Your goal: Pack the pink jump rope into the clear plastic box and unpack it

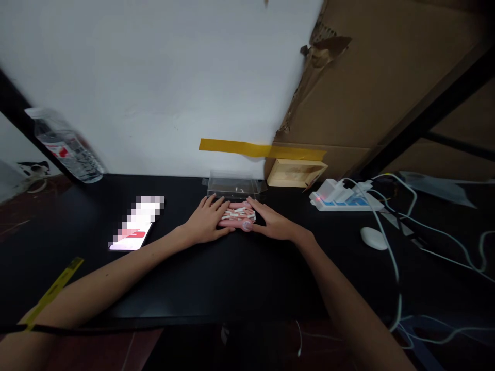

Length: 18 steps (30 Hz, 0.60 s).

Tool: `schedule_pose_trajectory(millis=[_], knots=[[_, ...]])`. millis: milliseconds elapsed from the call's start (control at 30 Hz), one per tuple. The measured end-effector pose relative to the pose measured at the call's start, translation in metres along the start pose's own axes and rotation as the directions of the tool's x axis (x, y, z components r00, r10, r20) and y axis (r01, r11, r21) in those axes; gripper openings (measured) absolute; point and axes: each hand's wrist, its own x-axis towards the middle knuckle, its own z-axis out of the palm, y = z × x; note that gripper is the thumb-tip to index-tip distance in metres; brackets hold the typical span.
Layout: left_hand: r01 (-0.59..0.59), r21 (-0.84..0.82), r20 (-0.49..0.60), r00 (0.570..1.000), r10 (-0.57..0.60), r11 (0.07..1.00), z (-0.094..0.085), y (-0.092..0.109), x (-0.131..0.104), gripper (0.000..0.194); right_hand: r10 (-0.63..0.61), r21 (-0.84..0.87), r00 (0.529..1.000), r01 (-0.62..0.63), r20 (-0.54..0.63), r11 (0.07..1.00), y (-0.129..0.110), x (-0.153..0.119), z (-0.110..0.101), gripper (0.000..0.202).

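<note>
Several slim pink items with white parts (238,212) lie in a small group on the black table (232,278), with a thicker pink piece with a round end (235,223) along their near side. My left hand (207,220) rests at the left side of the group, fingers spread. At its right side is my right hand (273,221), thumb apart from the other fingers. Both hands touch or nearly touch the pink items, and neither is closed round them. Just behind stands a clear plastic box (232,184).
A lit phone (135,224) lies left, with a water bottle (69,149) behind it. At the back right is a shallow wooden box (296,173). Farther right are a power strip (344,201) with plugs and cables, and a white mouse (373,238).
</note>
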Motion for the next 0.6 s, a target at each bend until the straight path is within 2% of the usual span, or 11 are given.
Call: schedule_pose_trajectory(millis=[133,300,600], knots=[[-0.050,-0.067,-0.003,0.999,0.050,0.997,0.005,-0.004,-0.001,0.079,0.020,-0.035,1.000,-0.020,0.002,0.999,0.005,-0.002,0.007,0.102],[-0.033,-0.039,0.015,0.999,0.034,0.999,0.008,-0.003,-0.003,0.084,0.036,-0.109,0.999,-0.034,0.014,0.993,0.010,-0.004,0.011,0.100],[-0.042,0.030,0.039,0.998,0.041,0.999,0.003,0.001,-0.004,0.085,0.088,-0.231,0.996,-0.083,0.014,0.969,-0.014,-0.005,0.017,0.103]])
